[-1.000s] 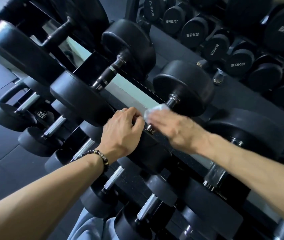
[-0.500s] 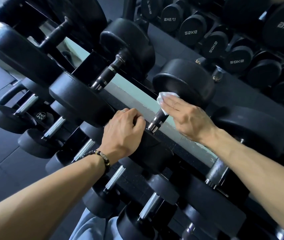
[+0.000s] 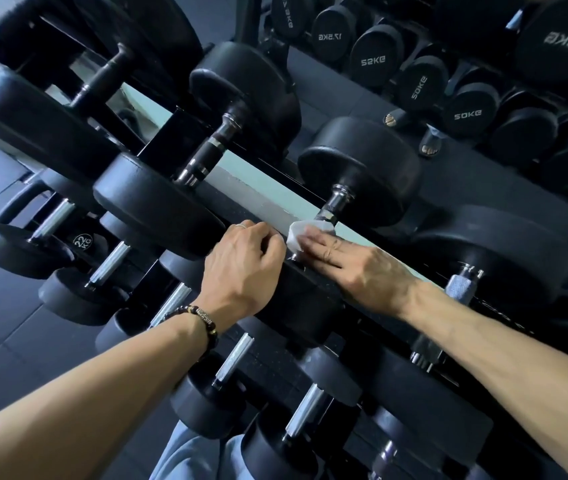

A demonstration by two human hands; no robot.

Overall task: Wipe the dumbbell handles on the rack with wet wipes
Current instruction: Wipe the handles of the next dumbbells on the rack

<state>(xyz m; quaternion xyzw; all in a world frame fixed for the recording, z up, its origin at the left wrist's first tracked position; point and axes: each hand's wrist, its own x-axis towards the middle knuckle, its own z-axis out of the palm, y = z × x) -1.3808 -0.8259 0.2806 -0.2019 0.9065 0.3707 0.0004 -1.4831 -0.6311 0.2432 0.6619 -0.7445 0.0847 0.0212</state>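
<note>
On the black steel dumbbell rack [image 3: 185, 140], the right hand [image 3: 355, 268], fingers flat, presses a white wet wipe [image 3: 298, 233] along one chrome dumbbell handle [image 3: 333, 206], the left hand [image 3: 244, 268] curls over its near black rubber head [image 3: 296, 299], and many handles look still unwiped.

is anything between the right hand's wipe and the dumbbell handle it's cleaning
Nothing visible. The right hand presses the wet wipe directly onto the lower end of the handle. The left hand rests beside it on the near weight head, off the handle.

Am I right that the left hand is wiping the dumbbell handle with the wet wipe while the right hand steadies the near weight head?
Not quite: in the head view the hands are swapped. The right hand presses the wet wipe on the dumbbell handle; the left hand steadies the near weight head.
</note>
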